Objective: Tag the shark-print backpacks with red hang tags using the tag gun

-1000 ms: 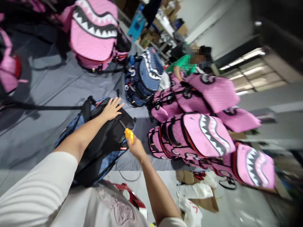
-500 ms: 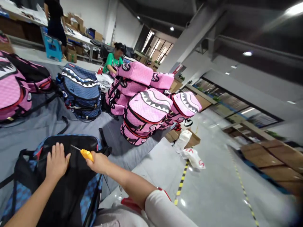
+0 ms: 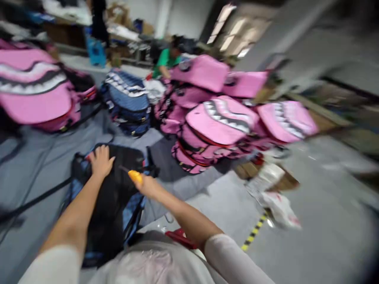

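1. We see a grey table (image 3: 44, 165) spread across the left, with a heap of pink backpacks (image 3: 225, 118) printed with shark teeth piled along its far right edge.
2. A larger pink backpack (image 3: 35, 94) lies at far left, and a blue backpack (image 3: 127, 102) with the same teeth stands behind the work area.
3. Right before us lies the blue and black backpack (image 3: 112, 197), back side up: a black panel in the middle, blue chequered fabric at its edges, black straps trailing left across the table.
4. Our left hand (image 3: 100, 161) rests flat on the upper end of that black panel, fingers together and slightly curled over the top.
5. Our right hand (image 3: 149, 187) is closed around a yellow-handled tool (image 3: 134, 175), whose thin dark tip points at the panel just beside the left hand.
6. A person in a green top (image 3: 164, 63) is partly hidden behind the pink heap.
7. The whole view is motion-blurred; we cannot tell whether the tip touches the fabric, nor what kind of tool it is.
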`<state>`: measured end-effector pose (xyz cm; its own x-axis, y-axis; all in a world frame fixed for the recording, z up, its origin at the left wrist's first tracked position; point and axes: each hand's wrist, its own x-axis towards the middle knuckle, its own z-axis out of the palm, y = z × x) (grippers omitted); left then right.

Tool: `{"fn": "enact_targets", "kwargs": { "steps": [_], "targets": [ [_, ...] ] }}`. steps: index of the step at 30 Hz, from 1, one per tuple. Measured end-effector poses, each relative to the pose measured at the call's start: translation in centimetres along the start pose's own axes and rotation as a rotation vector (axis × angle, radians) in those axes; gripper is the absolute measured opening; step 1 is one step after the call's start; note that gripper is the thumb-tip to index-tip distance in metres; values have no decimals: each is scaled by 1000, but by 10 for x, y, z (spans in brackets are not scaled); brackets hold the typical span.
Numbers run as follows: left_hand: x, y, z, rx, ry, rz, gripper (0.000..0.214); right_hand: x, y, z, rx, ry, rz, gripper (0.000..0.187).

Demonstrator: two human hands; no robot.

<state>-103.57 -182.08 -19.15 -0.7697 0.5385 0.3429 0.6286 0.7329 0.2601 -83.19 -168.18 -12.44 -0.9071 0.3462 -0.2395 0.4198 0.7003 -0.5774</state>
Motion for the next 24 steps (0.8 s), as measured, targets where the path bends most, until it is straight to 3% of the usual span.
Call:
{"fn": "enact_targets", "kwargs": {
  "steps": [2, 3, 4, 6, 9, 11, 12, 15, 19, 24],
  "targets": [
    [26, 0, 10, 17, -46, -55, 71, -2, 6, 4, -61, -19, 24, 33],
    [22, -6, 18, 29, -79, -88, 73, 0, 7, 5, -89, -42, 27, 34],
    [8, -10, 24, 47, -121, -103, 74, 4, 7, 5, -113, -55, 19, 35],
    [-46, -12, 30, 90, -224, -104, 75, 12, 0, 7, -152, -78, -21, 35],
    [-134, -3, 20, 117, -402, -75, 72, 27, -16, 11, -222, -74, -56, 34],
    [-163, 0, 9, 87, -450, -89, 71, 38, -27, 11, -267, -65, -38, 35],
    [-165, 1, 5, 66, -426, -100, 71, 44, -32, 10, -280, -45, -28, 37],
    [-129, -1, 5, 24, -264, -149, 70, 59, -46, 4, -316, 34, -3, 40],
    [-61, -3, 17, -7, -224, -310, 72, 67, -62, 1, -444, -100, -66, 36],
    [-32, -10, 20, 1, -133, -325, 72, 79, -64, 1, -479, -36, -43, 37]
  ]
}}
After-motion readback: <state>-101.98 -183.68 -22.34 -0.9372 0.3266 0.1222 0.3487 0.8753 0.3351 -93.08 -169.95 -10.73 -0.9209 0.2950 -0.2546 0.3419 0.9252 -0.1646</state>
